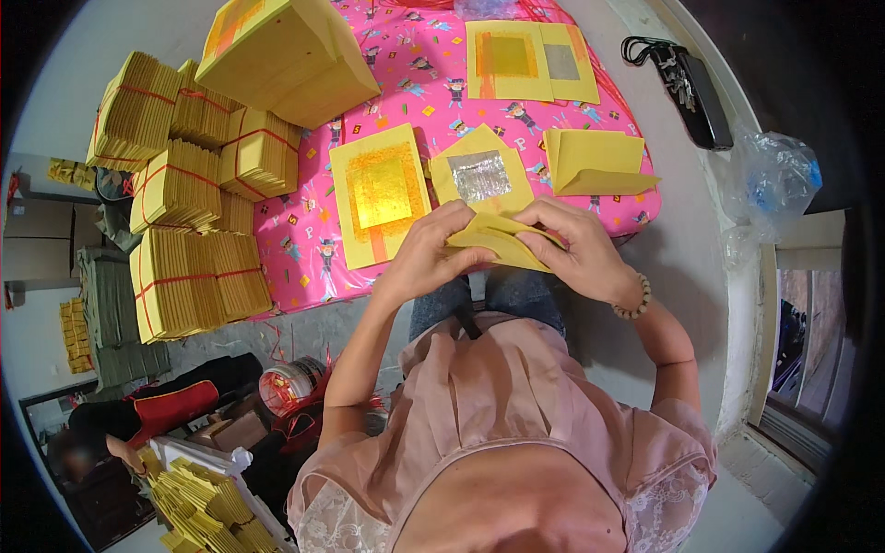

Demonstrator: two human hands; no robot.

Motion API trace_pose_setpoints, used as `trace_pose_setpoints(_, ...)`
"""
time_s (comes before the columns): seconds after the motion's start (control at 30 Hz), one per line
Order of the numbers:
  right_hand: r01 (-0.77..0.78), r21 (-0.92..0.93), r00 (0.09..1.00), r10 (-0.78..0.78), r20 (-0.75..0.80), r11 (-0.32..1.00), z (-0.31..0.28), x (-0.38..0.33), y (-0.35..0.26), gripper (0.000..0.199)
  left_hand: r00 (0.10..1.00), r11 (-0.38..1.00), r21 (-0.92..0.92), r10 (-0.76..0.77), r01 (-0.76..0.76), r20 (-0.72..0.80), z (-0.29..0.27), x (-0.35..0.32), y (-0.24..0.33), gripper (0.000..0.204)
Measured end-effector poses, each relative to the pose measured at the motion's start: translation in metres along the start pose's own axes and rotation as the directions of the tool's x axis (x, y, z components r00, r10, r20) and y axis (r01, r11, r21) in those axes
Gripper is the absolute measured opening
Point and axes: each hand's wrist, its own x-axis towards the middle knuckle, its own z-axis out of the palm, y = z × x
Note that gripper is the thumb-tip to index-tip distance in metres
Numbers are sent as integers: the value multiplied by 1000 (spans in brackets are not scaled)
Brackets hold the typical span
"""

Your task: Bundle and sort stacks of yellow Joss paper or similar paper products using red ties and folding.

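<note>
Between my two hands, close to the table's near edge, a yellow sheet of joss paper (489, 241) is bent into a fold. My left hand (430, 247) pinches its left end with thumb and fingers. At the right end my right hand (583, 247), with a beaded bracelet at the wrist, grips it too. Just beyond my hands lies joss paper with a silver foil square (479, 175). Left of that is a larger stack with a gold foil square (383, 198) bordered in orange. Folded yellow papers (597, 161) rest to the right.
Red-banded bundles of yellow paper (198, 286) pile up at the left, beside a tall yellow block (286, 64). More foil sheets (510, 60) lie at the back of the pink table cover (309, 267). A co-worker (175, 401) is at lower left near other yellow bundles (198, 502).
</note>
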Motion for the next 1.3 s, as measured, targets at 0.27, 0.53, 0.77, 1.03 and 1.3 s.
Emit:
trace_pose_setpoints(0.27,-68,268,977,118,-175,961,11,-1,-9,15,990,991,112,91,-79,-106,8,-3,1,26)
trace_pose_setpoints(0.53,45,-65,997,-49,-54,997,-5,-6,-1,23,934,854,448,343,-264,-103,4,1,-1,35)
trace_pose_setpoints(0.77,-10,109,999,14,-33,994,1,-6,-1,24,929,833,481,358,-273,-92,5,2,-7,34)
trace_pose_setpoints(1.03,-91,274,990,56,132,957,-4,-5,4,19,943,840,465,330,-279,-31,1,-1,-4,35)
trace_pose_setpoints(1.3,-141,228,969,88,231,963,-8,-1,3,18,944,842,448,329,-302,19,5,0,-5,30)
